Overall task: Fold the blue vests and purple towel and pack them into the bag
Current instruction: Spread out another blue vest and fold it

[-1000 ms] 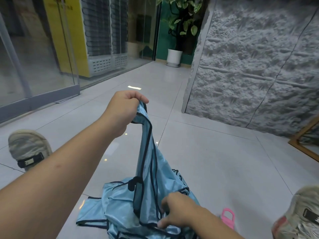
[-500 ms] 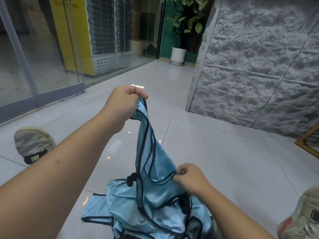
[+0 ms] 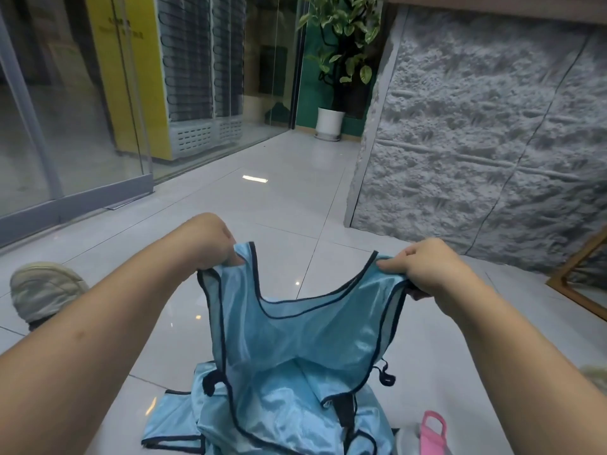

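Note:
A shiny light-blue vest [image 3: 305,336] with dark trim hangs spread between my hands above the tiled floor. My left hand [image 3: 210,244] pinches its left shoulder strap. My right hand [image 3: 423,267] grips the right shoulder strap, so the neckline sags open between them. Under it, more blue vest fabric [image 3: 262,418] lies in a crumpled heap on the floor. A pink handle [image 3: 433,431], maybe the bag's, pokes in at the bottom right edge. No purple towel is in view.
My shoes rest on the floor at the far left [image 3: 42,290] and far right [image 3: 594,372]. A rough grey wall [image 3: 476,142] stands ahead on the right, a wooden frame [image 3: 578,284] beside it. Glass doors and a potted plant [image 3: 331,119] are farther back.
My right hand rose from the heap and took the other shoulder strap. My left hand came down, and the vest now hangs spread wide between both hands instead of dangling from one.

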A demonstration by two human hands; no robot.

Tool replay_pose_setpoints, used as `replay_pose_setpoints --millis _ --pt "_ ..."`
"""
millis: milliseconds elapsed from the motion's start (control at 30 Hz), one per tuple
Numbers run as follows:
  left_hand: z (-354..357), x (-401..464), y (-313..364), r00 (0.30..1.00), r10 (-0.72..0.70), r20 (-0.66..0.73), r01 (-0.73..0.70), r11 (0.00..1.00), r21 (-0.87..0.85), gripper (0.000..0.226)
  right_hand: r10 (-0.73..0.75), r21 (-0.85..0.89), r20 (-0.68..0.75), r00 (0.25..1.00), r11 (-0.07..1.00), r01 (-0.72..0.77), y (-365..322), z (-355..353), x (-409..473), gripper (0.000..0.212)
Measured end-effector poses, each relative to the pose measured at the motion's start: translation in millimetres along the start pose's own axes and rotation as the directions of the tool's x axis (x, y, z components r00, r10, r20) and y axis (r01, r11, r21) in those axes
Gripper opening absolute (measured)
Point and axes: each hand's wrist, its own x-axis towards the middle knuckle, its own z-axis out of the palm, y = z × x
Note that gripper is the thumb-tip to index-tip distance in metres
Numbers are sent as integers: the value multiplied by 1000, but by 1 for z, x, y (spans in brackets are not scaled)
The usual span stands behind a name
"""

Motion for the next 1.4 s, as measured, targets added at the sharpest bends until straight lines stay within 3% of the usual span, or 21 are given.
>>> replay_pose_setpoints --millis 267,500,567,700,800,933,1100,1233,1333,1400 --pt "18 -5 3 969 -37 244 101 961 -257 14 53 233 162 985 968 -91 -14 52 -31 29" --pt "17 -19 9 854 101 510 163 880 -447 36 59 266 225 973 957 -119 -18 77 -43 30" --pt "18 -22 13 860 132 493 156 852 -500 39 34 264 219 975 960 -93 -20 82 -43 21" --pt "30 -26 24 893 152 423 138 803 -580 21 5 310 220 976 948 -75 -23 89 -45 13" --pt "46 -32 35 918 186 350 77 782 -619 18 -14 358 262 965 930 -84 -25 90 -47 27" --pt "59 -40 44 946 214 246 11 733 -680 11 -92 395 269 959 919 -23 -28 88 -51 24" --pt "59 -47 50 944 266 196 -55 712 -700 21 -138 432 282 949 902 3 -25 83 -49 41" --pt "57 -49 55 928 260 268 23 677 -736 49 -156 322 244 957 944 72 -25 80 -46 64" --pt "55 -51 55 926 231 300 79 657 -750 56 -215 254 226 950 955 155 -23 77 -47 36" --pt "54 -51 53 903 248 350 132 614 -778 55 -183 249 207 961 960 129 -22 76 -46 28"
